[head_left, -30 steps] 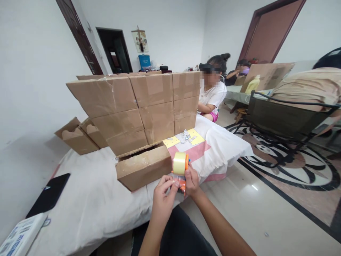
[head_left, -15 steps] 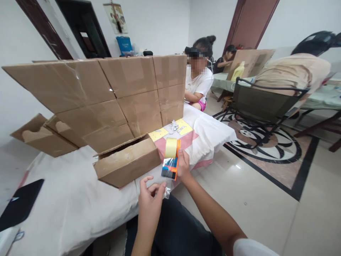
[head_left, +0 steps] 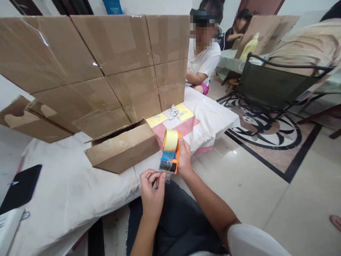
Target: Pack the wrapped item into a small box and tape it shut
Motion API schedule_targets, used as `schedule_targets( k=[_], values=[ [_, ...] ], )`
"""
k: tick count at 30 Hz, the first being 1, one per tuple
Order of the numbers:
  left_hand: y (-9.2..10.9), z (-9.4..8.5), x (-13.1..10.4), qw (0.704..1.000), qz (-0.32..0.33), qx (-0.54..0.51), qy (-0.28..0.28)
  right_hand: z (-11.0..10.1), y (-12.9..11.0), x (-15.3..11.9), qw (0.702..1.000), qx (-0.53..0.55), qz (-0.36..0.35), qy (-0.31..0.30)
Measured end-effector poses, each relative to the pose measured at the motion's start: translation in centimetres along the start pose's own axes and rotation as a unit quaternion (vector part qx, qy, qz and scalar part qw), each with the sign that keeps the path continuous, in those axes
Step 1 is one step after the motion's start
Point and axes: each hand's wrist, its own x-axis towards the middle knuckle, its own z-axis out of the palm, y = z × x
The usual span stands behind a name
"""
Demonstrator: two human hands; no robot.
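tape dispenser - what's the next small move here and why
Probably draw the loose tape end further out of the tape dispenser toward the open box. The right hand holds the dispenser upright over the table edge, the left hand pinches the clear end just below it, and the box's top flap stands unsealed beside them.

Left hand pinches with fingertips; right hand is clenched, upright.
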Motion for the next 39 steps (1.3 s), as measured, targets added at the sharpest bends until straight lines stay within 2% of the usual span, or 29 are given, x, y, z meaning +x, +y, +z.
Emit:
schedule_targets(
  k=[3,6,11,13,16,19,24,27,29,31,33,39],
  values=[
    [-0.7,-0.1,-1.4,0.995,0.089,0.046,0.023,-0.4,-1.0,-0.9,0.997,0.060,0.048,0.029],
    [-0.9,-0.9,-2.3,0.987,0.141,0.074,-0.020,-0.9,-2.2,-2.0,0.989,0.110,0.085,0.043],
    [0.2,-1.8,-2.7,0.974,0.164,0.124,-0.096,-0.8,-3.4,-3.0,0.978,0.137,0.142,0.063],
    [0.8,-1.6,-3.0,0.987,0.126,0.073,-0.062,-0.6,-3.4,-3.4,0.979,0.118,0.151,0.062],
    [2.0,-1.1,-3.6,0.999,-0.005,-0.052,-0.002,-0.3,-3.3,-4.0,0.990,0.072,0.111,0.040],
    [3.1,-1.2,-3.6,0.989,-0.097,-0.106,-0.026,-0.3,-3.4,-4.3,0.998,0.041,0.030,0.039],
    [3.8,-2.8,-2.3,0.982,-0.141,-0.088,-0.090,-1.1,-3.6,-4.0,0.997,0.003,-0.073,-0.007],
    [4.6,-3.4,-1.5,0.973,-0.164,-0.085,-0.138,-1.7,-3.8,-3.7,0.987,-0.062,-0.146,0.004],
    [5.2,-3.4,-1.2,0.973,-0.166,-0.085,-0.139,-1.9,-4.0,-3.5,0.971,-0.112,-0.212,0.014],
    [5.9,-3.4,-1.0,0.975,-0.165,-0.080,-0.126,-1.7,-4.4,-3.5,0.959,-0.132,-0.249,0.021],
    [6.3,-3.2,-1.0,0.977,-0.165,-0.073,-0.114,-1.2,-4.9,-3.7,0.966,-0.103,-0.234,0.032],
    [6.4,-3.0,-1.1,0.983,-0.146,-0.066,-0.094,0.8,-6.0,-4.1,0.995,0.012,-0.086,0.050]
  ],
)
